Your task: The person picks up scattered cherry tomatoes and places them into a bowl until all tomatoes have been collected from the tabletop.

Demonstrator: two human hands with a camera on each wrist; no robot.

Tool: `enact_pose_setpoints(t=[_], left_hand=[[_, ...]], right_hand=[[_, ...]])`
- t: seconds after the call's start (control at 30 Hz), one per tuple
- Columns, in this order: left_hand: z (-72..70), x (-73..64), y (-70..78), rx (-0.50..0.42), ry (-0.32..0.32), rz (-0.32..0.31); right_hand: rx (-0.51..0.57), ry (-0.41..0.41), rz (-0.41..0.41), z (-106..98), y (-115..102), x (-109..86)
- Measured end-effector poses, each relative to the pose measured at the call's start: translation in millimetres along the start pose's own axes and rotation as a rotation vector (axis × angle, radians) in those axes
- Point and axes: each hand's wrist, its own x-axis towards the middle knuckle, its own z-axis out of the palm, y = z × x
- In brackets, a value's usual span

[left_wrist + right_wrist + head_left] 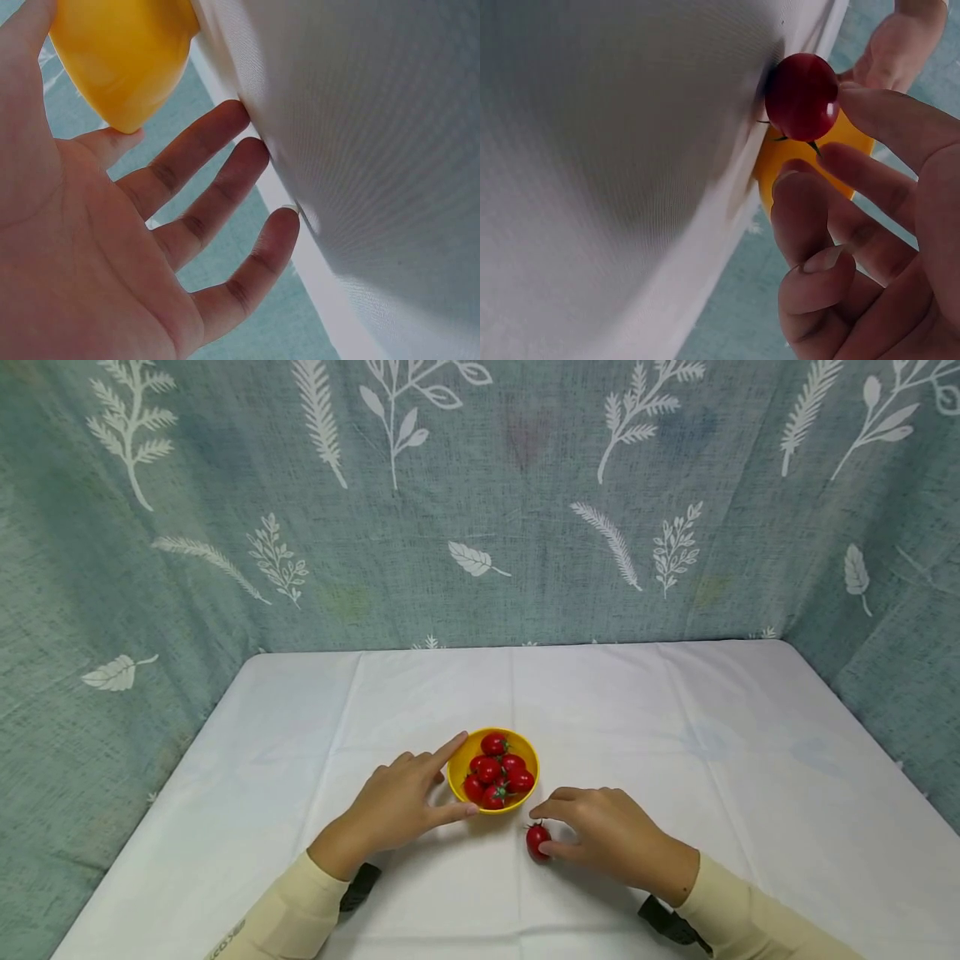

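A yellow bowl (455, 777) holds several small red tomatoes (488, 770) with green stems. My left hand (401, 803) reaches it from the left, thumb and index finger spread, touching its rim on the near and far sides. In the left wrist view the other fingers (225, 180) extend toward the white cloth. One loose tomato (537, 843) lies on the cloth, just right of the bowl's near side. Beside it is my right hand (611, 837), the thumb touching the tomato's side. The right index fingertip sits near the stem, apart from the fruit in the right wrist view.
A white cloth (405, 693) with fold lines covers the table. Behind it and along both sides hangs a grey-green curtain (517, 585) with white leaf prints. Dark straps (360, 887) show at both wrists, by the cream sleeves.
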Motion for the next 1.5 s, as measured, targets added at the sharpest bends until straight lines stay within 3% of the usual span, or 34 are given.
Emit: enact_pose_setpoints(t=[0.37, 0.83, 1.5], left_hand=[[-0.4, -0.3, 0.2, -0.004, 0.008, 0.009], [0.5, -0.5, -0.2, -0.008, -0.002, -0.001], [0.7, -0.8, -0.3, -0.018, -0.008, -0.007]], right_hand=[[0.006, -0.073, 0.025, 2.0, -4.1, 4.9], [-0.008, -0.083, 0.012, 2.8, -3.6, 7.2], [-0.062, 0.124, -0.01, -36.5, 13.8, 6.3]])
